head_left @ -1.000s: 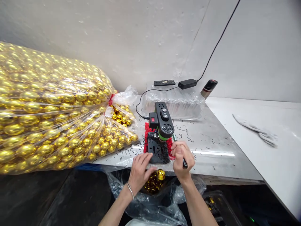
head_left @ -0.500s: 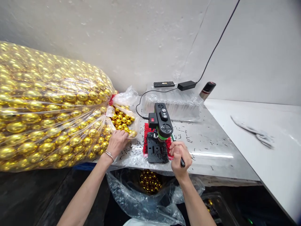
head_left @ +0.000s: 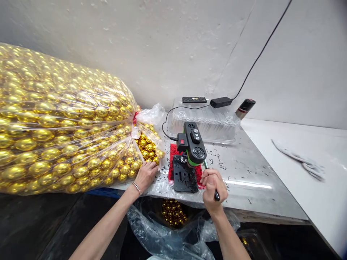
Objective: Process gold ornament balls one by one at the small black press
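Note:
My left hand (head_left: 148, 176) rests at the mouth of a big clear plastic bag (head_left: 69, 124) filled with shiny gold balls. Its fingers are bent and pressed together against the loose gold balls (head_left: 148, 146) there; whatever they hold is hidden. My right hand (head_left: 215, 187) is wrapped round the black-tipped lever handle (head_left: 217, 195) of a small black and green bench machine (head_left: 194, 144). Under the machine's head lies a black slotted base plate (head_left: 184, 177) on a red mat (head_left: 171, 172), strewn with dark shavings.
Below the table edge, a plastic-lined container (head_left: 143, 224) holds more gold balls (head_left: 174, 213). Behind the machine stand a clear plastic box (head_left: 203, 124), a power adapter (head_left: 221, 102), a dark flat panel (head_left: 194, 99) and a bottle (head_left: 245, 108). A glove (head_left: 300, 159) lies at right.
The whole view has shifted slightly, so things appear farther right. My left hand has moved a little right and nearer along the bag's mouth. My right hand keeps its grip on the lever.

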A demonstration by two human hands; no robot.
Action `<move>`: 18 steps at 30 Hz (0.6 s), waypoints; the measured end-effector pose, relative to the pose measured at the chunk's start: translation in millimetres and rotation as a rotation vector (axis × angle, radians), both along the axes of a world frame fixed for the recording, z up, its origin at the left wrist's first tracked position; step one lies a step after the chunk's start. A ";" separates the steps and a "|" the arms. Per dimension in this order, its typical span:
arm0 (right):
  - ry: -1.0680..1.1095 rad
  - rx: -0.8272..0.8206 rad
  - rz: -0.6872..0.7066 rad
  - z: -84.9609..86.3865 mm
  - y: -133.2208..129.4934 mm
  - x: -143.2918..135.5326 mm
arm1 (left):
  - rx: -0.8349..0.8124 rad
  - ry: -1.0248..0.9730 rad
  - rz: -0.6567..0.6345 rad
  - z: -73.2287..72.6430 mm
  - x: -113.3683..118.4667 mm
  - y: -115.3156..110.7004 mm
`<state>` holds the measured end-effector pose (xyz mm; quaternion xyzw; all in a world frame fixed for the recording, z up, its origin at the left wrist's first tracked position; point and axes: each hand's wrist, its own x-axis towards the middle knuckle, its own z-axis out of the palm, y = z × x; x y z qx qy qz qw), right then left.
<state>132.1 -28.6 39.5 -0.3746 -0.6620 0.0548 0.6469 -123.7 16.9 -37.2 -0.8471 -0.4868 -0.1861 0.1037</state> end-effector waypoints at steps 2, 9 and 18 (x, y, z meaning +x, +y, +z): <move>0.000 -0.002 -0.007 -1.4 0.2 1.3 | -0.016 -0.007 -0.007 1.3 -0.7 -1.5; -0.068 0.018 0.008 3.8 0.0 6.2 | 0.099 -0.114 0.058 28.4 8.8 -13.1; -0.073 0.009 -0.004 9.0 -1.3 4.2 | 0.746 -0.468 0.720 28.8 -60.6 -72.9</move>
